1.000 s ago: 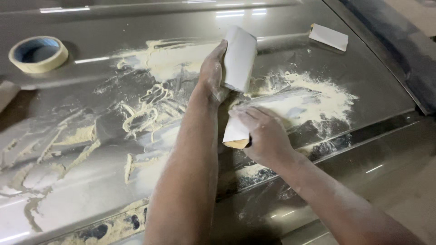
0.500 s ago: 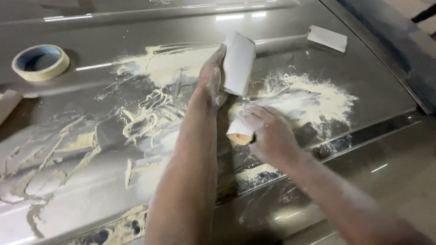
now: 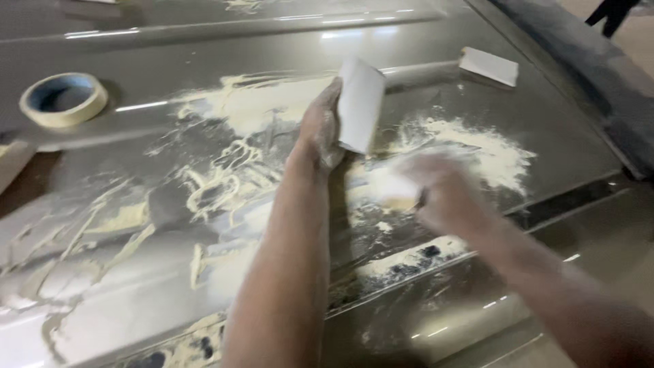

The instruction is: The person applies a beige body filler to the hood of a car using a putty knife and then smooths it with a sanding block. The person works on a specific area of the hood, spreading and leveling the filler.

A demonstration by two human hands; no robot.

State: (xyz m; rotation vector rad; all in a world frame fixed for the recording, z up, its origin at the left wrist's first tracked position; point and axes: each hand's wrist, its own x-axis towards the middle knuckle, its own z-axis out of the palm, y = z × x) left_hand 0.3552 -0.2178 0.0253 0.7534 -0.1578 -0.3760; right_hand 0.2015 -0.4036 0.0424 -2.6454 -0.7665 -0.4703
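Observation:
A grey metal panel point(image 3: 204, 54) lies under me, smeared with pale yellow filler and dust point(image 3: 231, 163). My left hand point(image 3: 319, 133) holds a white folded sheet of sandpaper point(image 3: 360, 103) upright above the panel's middle. My right hand point(image 3: 443, 194) is blurred with motion just right of it, gripping a small pale sanding block point(image 3: 392, 191) pressed on the dusty patch point(image 3: 490, 153).
A roll of masking tape point(image 3: 63, 99) lies at the far left. A second white sanding block point(image 3: 489, 66) rests at the upper right near the panel's dark edge point(image 3: 579, 61). A person's legs show in the top right corner.
My right hand has slid with the block, now blurred and a little further right. The left hand and its sheet have stayed put.

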